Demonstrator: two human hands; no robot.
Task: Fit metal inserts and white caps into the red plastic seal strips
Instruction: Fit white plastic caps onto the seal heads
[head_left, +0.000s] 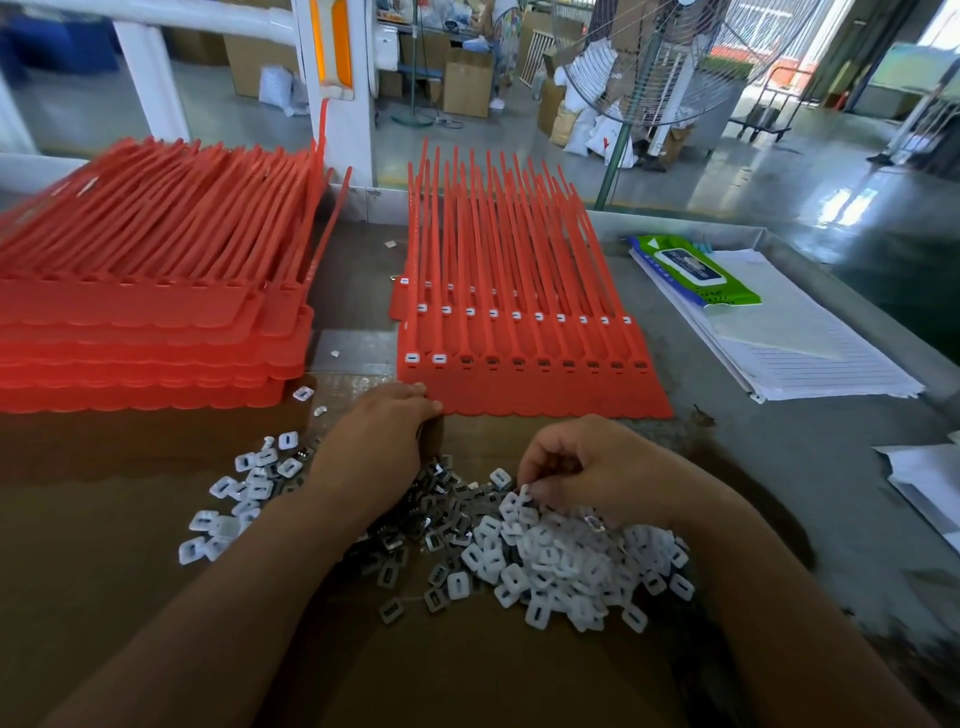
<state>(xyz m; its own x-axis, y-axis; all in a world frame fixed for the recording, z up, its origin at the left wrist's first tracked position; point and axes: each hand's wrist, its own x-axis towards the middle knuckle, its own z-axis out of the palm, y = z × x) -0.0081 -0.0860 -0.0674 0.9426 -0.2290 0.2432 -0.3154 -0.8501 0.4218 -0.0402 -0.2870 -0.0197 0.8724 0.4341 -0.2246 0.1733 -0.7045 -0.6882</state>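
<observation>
The right hand (587, 467) sits on the heap of white square plastic caps (561, 561), its grip narrow, pinching caps at the heap's top. The left hand (384, 431) touches the near left corner of the flat red plastic seal strips (519, 384); I cannot tell its grip. Between the hands lie grey metal inserts (431, 512) on the counter (130, 519)

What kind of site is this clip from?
Likely a factory assembly bench: stacked red plastic seal strips, a loose heap of white plastic caps beside grey metal inserts, and brown cardboard boxes with a wire-caged pedestal fan behind.
</observation>
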